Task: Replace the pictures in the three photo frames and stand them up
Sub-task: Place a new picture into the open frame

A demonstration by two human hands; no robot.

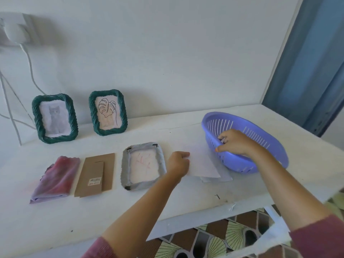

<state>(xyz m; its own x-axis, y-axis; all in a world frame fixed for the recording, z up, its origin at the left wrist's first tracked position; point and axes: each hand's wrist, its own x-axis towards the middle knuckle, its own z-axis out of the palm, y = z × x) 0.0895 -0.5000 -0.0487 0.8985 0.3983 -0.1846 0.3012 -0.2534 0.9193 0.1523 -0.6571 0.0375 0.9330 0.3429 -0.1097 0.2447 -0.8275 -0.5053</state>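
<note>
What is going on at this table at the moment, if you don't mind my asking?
A person is swapping pictures in photo frames. Two green frames already stand by the wall. The third frame lies face down, its cardboard backing beside it. The left hand holds a sheet of paper; the right hand reaches into the purple basket.

Three photo frames — two standing, one basket, one cloth, one backing board
</note>
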